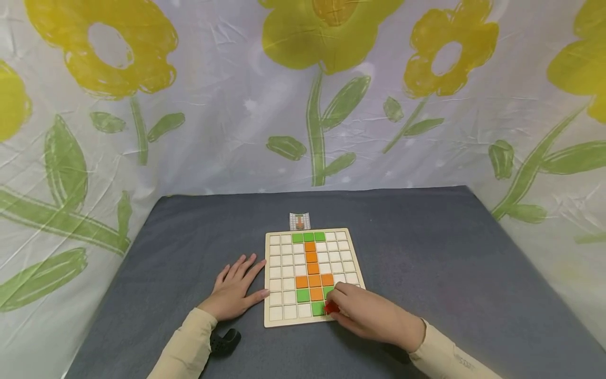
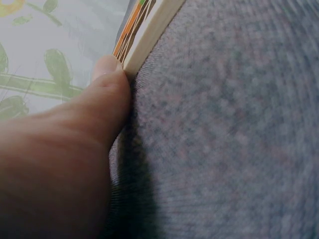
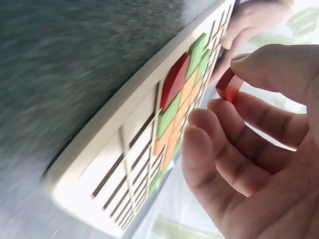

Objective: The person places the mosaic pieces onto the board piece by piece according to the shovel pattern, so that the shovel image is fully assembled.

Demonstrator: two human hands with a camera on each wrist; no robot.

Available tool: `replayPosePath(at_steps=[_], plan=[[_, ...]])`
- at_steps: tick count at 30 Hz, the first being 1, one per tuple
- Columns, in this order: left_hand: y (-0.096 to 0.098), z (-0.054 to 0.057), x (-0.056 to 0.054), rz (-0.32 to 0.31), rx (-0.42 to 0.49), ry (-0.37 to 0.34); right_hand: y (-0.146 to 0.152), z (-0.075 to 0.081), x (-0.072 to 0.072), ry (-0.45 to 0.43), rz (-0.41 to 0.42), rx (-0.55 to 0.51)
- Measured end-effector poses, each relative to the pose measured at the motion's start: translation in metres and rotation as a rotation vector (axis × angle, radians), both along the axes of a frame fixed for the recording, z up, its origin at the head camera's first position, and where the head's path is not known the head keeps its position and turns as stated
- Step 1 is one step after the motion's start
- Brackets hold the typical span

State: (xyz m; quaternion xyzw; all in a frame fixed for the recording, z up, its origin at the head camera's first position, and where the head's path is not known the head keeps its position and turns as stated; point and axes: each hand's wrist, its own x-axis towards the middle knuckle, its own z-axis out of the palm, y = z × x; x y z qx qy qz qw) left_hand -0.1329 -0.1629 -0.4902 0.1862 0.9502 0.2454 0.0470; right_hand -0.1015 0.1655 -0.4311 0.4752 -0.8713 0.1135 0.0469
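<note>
A square wooden grid board point(image 1: 274, 318) lies on the dark cloth, with white cells and green and orange tiles. Its orange tiles point(image 1: 313, 268) run down a middle column, and green tiles point(image 1: 309, 237) sit in the top row and lower down. My right hand point(image 1: 374, 313) is over the board's near right part, pinching a small red tile point(image 3: 229, 85) between thumb and finger. Another red tile point(image 3: 175, 82) is on the board's near row beside a green one. My left hand point(image 1: 232, 295) rests with fingers spread, its thumb point(image 2: 107, 82) against the board's left edge.
A small pattern card point(image 1: 300, 221) stands just beyond the board's far edge. The dark cloth point(image 1: 416, 237) spreads over the table around it. Behind hangs a pale curtain point(image 1: 227, 121) printed with yellow flowers. A black device point(image 1: 224, 342) shows by the left wrist.
</note>
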Motion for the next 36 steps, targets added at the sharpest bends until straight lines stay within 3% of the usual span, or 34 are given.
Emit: replayPosePath(at_steps=[7,16,23,36], plan=[[0.001,0.000,0.003,-0.001,0.000,0.000,-0.024,-0.001,-0.005,0.001,0.023,-0.011],[0.003,-0.004,-0.001,0.013,-0.018,-0.011,-0.046,-0.005,-0.010,0.009,0.024,0.054],[0.002,-0.004,-0.002,0.003,-0.008,0.010,-0.050,-0.013,-0.012,0.102,0.004,0.087],[0.002,0.001,-0.001,0.003,-0.026,0.009,-0.049,-0.018,-0.013,0.142,-0.012,0.097]])
